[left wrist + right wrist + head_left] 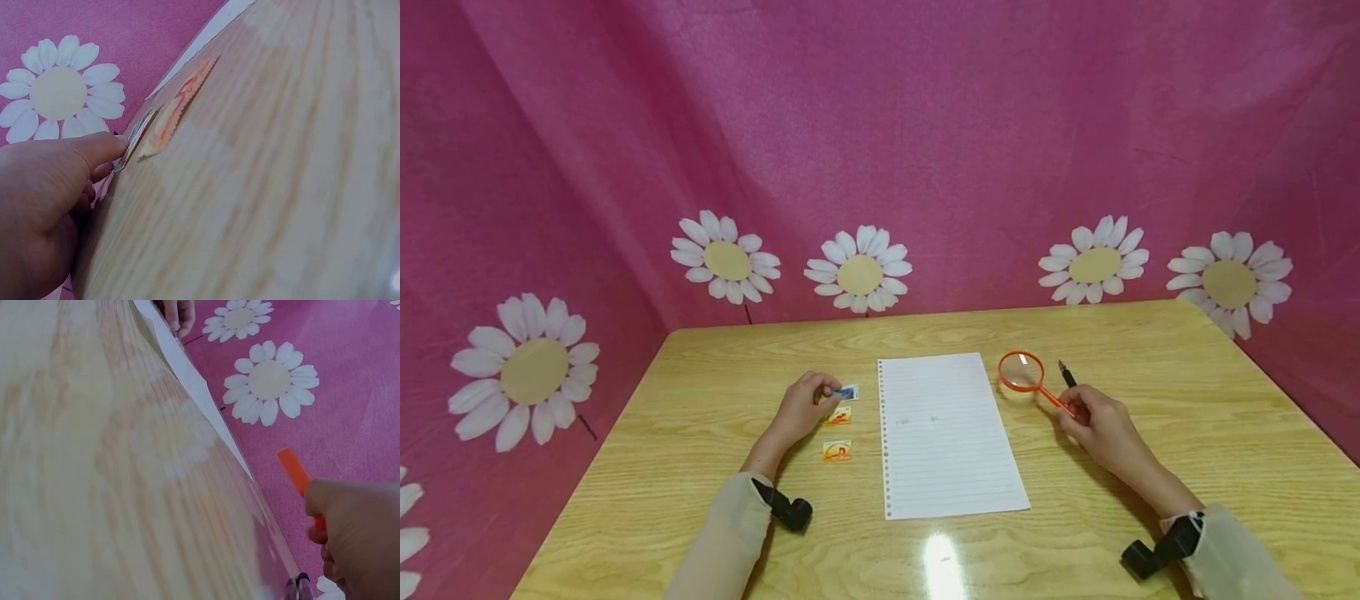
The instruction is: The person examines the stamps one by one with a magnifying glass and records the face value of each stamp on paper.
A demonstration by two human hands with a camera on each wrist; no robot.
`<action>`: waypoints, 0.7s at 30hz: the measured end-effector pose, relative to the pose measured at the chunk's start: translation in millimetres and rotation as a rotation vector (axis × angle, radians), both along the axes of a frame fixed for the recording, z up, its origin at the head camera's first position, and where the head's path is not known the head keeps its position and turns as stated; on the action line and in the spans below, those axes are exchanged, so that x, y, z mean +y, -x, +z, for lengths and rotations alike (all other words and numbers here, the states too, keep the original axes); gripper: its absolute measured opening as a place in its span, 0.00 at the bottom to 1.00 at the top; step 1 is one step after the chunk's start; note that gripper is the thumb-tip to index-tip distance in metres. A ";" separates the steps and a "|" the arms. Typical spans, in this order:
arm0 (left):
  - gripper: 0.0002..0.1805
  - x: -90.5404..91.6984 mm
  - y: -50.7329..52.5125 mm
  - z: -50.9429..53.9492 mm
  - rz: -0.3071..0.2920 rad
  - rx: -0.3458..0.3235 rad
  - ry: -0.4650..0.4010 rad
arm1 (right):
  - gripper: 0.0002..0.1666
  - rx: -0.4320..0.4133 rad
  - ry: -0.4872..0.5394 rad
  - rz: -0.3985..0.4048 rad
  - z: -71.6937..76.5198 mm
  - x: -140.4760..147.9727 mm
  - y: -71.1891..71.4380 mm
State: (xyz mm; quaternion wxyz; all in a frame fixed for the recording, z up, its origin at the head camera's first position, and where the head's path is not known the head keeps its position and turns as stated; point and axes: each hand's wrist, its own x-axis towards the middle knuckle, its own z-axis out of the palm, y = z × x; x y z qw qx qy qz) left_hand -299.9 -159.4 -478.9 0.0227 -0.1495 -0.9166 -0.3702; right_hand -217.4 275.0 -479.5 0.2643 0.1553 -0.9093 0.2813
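My left hand pinches a small blue-and-white stamp by its left side, between thumb and fingertips. In the left wrist view that stamp shows nearly edge-on at the thumb tip. Just nearer to me lies an orange-and-yellow stamp, whose toothed edge shows in the left wrist view. Another orange-and-yellow stamp lies below it. With curled fingers my right hand grips the handle of an orange magnifying glass, its lens toward the paper. The rest of the handle is hidden in the hand.
A lined loose-leaf sheet with faint writing lies between the hands, punched holes on its left. A dark pen lies beside the right hand, partly hidden by it. Behind the wooden table hangs a pink flowered curtain.
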 end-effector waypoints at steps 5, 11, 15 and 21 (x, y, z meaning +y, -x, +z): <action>0.07 -0.4 0.2 -0.3 -0.005 0.000 0.005 | 0.10 -0.026 0.001 -0.025 -0.3 -1.2 1.2; 0.07 -1.1 1.0 -1.9 -0.004 0.000 -0.004 | 0.09 -0.065 0.000 -0.054 2.2 -3.8 3.7; 0.07 -1.1 2.0 -2.6 -0.001 0.002 0.002 | 0.08 -0.088 -0.007 -0.063 4.1 -4.8 3.3; 0.07 -1.0 1.8 -2.4 -0.004 -0.005 0.004 | 0.08 -0.127 -0.008 -0.084 4.1 -5.6 1.9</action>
